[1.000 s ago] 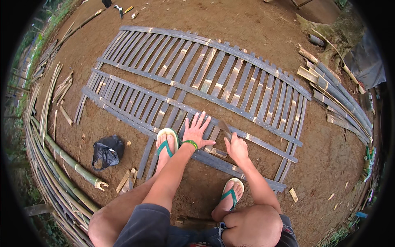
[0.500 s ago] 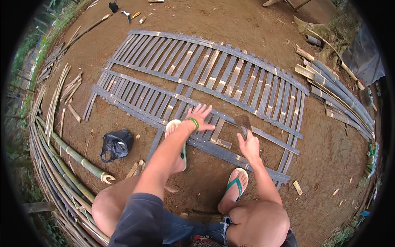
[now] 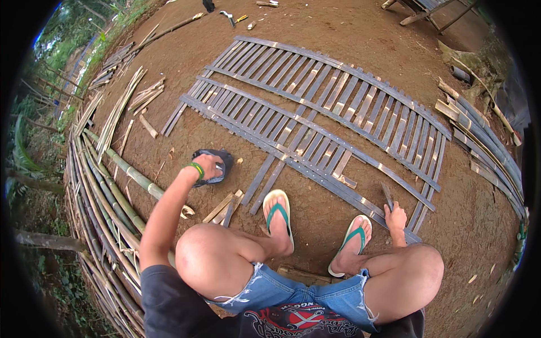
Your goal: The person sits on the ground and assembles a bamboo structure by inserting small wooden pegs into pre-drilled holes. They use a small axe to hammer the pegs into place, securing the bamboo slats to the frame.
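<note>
My left hand (image 3: pixel 207 165), with a green band at the wrist, is at the mouth of a black plastic bag (image 3: pixel 226 160) on the ground. Its fingertips dip into the bag, so their grip is hidden. My right hand (image 3: pixel 397 217) is closed round the handle of a machete (image 3: pixel 387 195), its dark blade pointing up and away. Just beyond that blade lies a slatted panel (image 3: pixel 360 198) of dark bamboo strips. Some of its slats lie in rows between long rails, with nail heads along the near rail.
Long bamboo poles (image 3: pixel 118 209) lie along the left side. Split strips (image 3: pixel 122 110) rest farther back. Offcuts (image 3: pixel 221 207) lie beside my left knee. Dark bamboo lengths (image 3: pixel 486 132) are stacked at the right. A hammer (image 3: pixel 228 18) lies at the far edge.
My left hand has left the slats and moved left to the black bag, reaching into it. My right hand, still gripping the machete, has lowered toward my right foot. The view has shifted left.
</note>
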The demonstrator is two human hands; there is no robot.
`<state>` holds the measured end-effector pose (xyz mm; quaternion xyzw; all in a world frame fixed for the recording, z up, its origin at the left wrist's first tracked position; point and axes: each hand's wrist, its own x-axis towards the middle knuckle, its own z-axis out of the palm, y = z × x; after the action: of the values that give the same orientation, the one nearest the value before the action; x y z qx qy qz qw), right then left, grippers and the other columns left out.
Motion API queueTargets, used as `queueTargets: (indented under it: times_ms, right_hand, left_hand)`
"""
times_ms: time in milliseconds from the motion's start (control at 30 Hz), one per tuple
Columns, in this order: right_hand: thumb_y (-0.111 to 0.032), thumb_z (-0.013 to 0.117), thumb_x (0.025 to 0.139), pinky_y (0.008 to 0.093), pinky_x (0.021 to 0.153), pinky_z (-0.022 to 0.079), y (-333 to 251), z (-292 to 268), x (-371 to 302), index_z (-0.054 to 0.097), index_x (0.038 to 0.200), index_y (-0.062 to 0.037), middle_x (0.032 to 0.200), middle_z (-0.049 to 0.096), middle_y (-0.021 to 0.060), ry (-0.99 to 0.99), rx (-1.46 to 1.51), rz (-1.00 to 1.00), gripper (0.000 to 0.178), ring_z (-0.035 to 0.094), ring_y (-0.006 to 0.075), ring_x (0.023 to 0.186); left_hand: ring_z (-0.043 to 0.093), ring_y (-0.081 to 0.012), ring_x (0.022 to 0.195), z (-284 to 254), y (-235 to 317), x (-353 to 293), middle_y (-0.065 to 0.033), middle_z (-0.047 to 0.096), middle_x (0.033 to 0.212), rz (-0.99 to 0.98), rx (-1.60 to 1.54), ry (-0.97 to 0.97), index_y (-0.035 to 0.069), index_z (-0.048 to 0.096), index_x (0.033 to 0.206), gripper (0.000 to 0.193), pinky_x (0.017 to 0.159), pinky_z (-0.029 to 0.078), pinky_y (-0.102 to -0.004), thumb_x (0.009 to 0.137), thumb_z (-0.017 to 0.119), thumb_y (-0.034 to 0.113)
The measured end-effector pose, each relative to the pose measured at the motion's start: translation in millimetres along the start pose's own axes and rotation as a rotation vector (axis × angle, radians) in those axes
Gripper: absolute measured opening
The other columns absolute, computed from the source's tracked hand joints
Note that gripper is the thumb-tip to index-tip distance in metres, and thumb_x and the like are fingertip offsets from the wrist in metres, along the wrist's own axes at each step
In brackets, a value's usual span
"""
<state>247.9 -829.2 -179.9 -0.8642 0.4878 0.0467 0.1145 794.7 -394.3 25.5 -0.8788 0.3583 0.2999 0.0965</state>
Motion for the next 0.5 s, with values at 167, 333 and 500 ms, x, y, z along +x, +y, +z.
queueTargets:
  times_ms: [167,333,500]
  right_hand:
    - [-0.043,0.063,0.097,0.057,0.07,0.055,15,4,-2,0.053,0.111,-0.0031,0.086,0.07,0.027,-0.014,-0.085,-0.052,0.043,0.069,0.0487,0.078]
    - [-0.039,0.064,0.097,0.0586,0.066,0.053,28,9,-5,0.053,0.118,-0.0018,0.081,0.068,0.0293,0.038,-0.06,-0.117,0.044,0.067,0.0491,0.076]
    - [-0.038,0.064,0.097,0.0583,0.067,0.052,13,7,-2,0.053,0.118,-0.0004,0.082,0.068,0.0312,-0.018,-0.08,-0.122,0.044,0.066,0.0509,0.076]
  left_hand:
    - [0.071,-0.0364,0.096,165,-14,-12,-0.0161,0.074,0.103,-0.097,-0.261,0.235,0.01,0.074,0.109,0.031,0.088,0.056,-0.045,0.081,0.075,0.023]
    - [0.064,-0.0397,0.089,198,6,-14,-0.0163,0.067,0.09,-0.175,-0.358,0.677,0.005,0.072,0.093,0.012,0.08,0.052,-0.0475,0.087,0.071,0.015]
    - [0.063,-0.0395,0.09,161,-47,30,-0.0168,0.065,0.092,-0.165,-0.283,0.916,0.003,0.071,0.094,0.008,0.082,0.051,-0.0473,0.09,0.065,0.007]
